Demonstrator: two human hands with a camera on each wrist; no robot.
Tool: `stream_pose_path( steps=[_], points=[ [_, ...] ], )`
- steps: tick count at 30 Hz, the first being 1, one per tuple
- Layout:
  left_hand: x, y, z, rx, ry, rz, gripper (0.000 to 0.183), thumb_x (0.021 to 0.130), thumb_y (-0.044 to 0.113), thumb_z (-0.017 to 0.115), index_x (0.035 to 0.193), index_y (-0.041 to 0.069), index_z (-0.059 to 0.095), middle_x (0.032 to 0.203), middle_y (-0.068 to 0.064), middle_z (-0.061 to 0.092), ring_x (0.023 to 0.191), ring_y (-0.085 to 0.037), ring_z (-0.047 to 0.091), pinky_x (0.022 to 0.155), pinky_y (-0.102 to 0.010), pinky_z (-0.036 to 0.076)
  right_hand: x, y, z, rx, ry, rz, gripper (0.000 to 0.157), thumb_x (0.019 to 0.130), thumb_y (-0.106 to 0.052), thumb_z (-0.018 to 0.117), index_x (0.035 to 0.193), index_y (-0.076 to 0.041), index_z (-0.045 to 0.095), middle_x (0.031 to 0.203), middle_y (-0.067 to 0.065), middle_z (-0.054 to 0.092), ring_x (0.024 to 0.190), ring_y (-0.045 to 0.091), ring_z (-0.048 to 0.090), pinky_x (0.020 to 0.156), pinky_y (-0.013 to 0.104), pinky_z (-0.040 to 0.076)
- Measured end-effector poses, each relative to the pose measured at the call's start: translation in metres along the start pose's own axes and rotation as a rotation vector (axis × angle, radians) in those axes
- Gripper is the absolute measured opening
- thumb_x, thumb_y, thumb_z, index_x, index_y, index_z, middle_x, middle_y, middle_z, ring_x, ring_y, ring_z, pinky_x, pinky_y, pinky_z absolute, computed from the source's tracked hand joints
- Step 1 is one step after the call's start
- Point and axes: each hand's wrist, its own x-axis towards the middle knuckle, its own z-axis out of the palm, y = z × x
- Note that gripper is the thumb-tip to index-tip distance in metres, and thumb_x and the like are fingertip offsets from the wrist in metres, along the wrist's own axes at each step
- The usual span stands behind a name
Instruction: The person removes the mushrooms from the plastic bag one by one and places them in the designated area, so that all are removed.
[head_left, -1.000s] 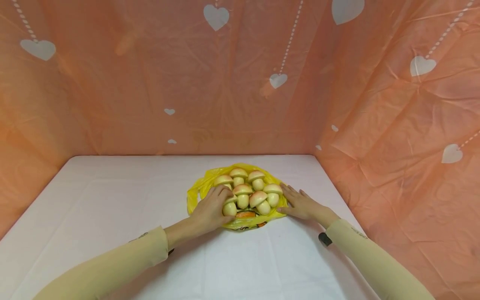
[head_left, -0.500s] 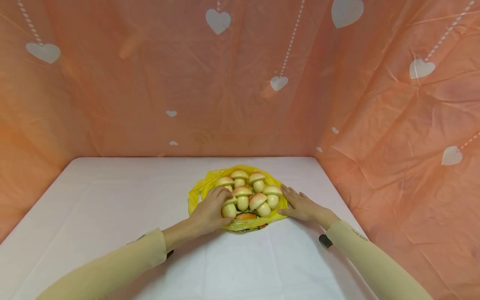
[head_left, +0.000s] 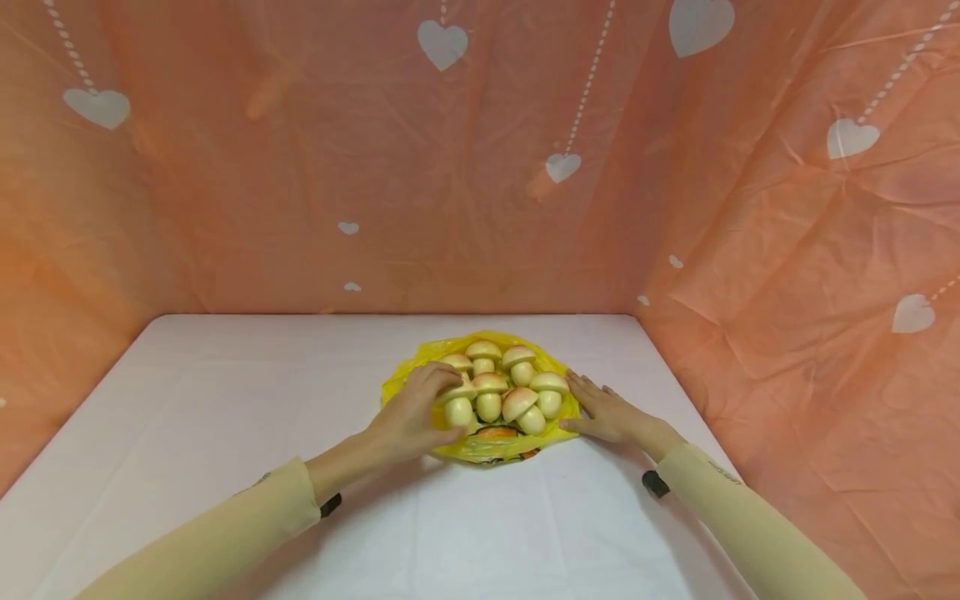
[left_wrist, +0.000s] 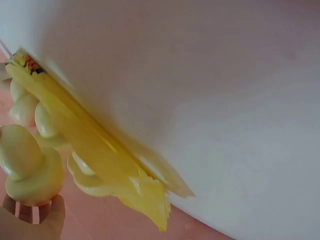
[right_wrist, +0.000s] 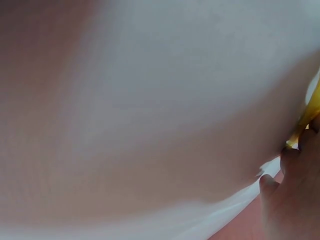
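Observation:
A yellow plastic bag [head_left: 555, 429] lies spread on the white table, with several glossy, cream-coloured mushrooms [head_left: 491, 392] with pinkish caps grouped on it. My left hand [head_left: 408, 421] is at the bag's left side and holds the leftmost mushroom [head_left: 458, 412], fingers over the cap and thumb near the stem end. In the left wrist view, the held mushroom [left_wrist: 37, 177] shows large at the lower left, fingertips against its cap. My right hand [head_left: 611, 414] rests with straight fingers on the bag's right edge; the right wrist view catches only part of this hand [right_wrist: 295, 195].
The table [head_left: 247, 400] is covered in a white cloth. Orange curtains [head_left: 480, 208] with white hearts rise behind it and along both sides. An orange and black print [head_left: 497, 432] shows on the front of the bag.
My left hand has drawn slightly left and back, its thumb coming away from the bag's print, and the mushroom in it has shifted a little. The right hand stays in place on the bag.

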Motion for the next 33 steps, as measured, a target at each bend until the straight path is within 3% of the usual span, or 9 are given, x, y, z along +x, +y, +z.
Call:
stream_pose_path(
  steps=[12, 17, 24, 33],
  points=[
    [-0.003, -0.013, -0.023, -0.033, 0.111, 0.18, 0.06, 0.073, 0.013, 0.093, 0.122, 0.002, 0.06, 0.133, -0.01, 0.057, 0.124, -0.031, 0.052, 0.099, -0.044, 0.052, 0.001, 0.003, 0.002, -0.004, 0.009, -0.011, 0.095, 0.103, -0.056, 0.056, 0.165, 0.001, 0.012, 0.172, 0.022, 0.008, 0.158, 0.045, 0.008, 0.124, 0.066, 0.007],
    [-0.005, -0.02, -0.034, -0.034, 0.166, 0.223, 0.062, 0.07, 0.01, 0.093, 0.121, 0.001, 0.059, 0.132, -0.011, 0.057, 0.122, -0.032, 0.052, 0.099, -0.044, 0.049, 0.001, 0.003, 0.002, 0.0, 0.011, -0.012, 0.095, 0.103, -0.054, 0.057, 0.165, 0.001, 0.012, 0.172, 0.022, 0.009, 0.158, 0.045, 0.007, 0.124, 0.066, 0.006],
    [-0.01, -0.03, -0.051, -0.031, 0.224, 0.23, 0.062, 0.068, 0.005, 0.093, 0.121, -0.001, 0.06, 0.132, -0.013, 0.058, 0.114, -0.029, 0.053, 0.093, -0.036, 0.045, 0.0, 0.002, 0.002, -0.015, 0.016, -0.015, 0.095, 0.103, -0.055, 0.057, 0.165, 0.002, 0.012, 0.172, 0.022, 0.009, 0.157, 0.045, 0.008, 0.124, 0.067, 0.007],
    [-0.023, -0.046, -0.078, 0.015, 0.267, 0.198, 0.064, 0.064, -0.004, 0.093, 0.12, -0.003, 0.061, 0.132, -0.016, 0.058, 0.118, -0.033, 0.053, 0.093, -0.031, 0.043, -0.002, -0.001, 0.0, -0.027, 0.015, -0.03, 0.093, 0.104, -0.051, 0.058, 0.164, 0.003, 0.013, 0.171, 0.024, 0.011, 0.157, 0.046, 0.01, 0.124, 0.067, 0.008]
  ],
)
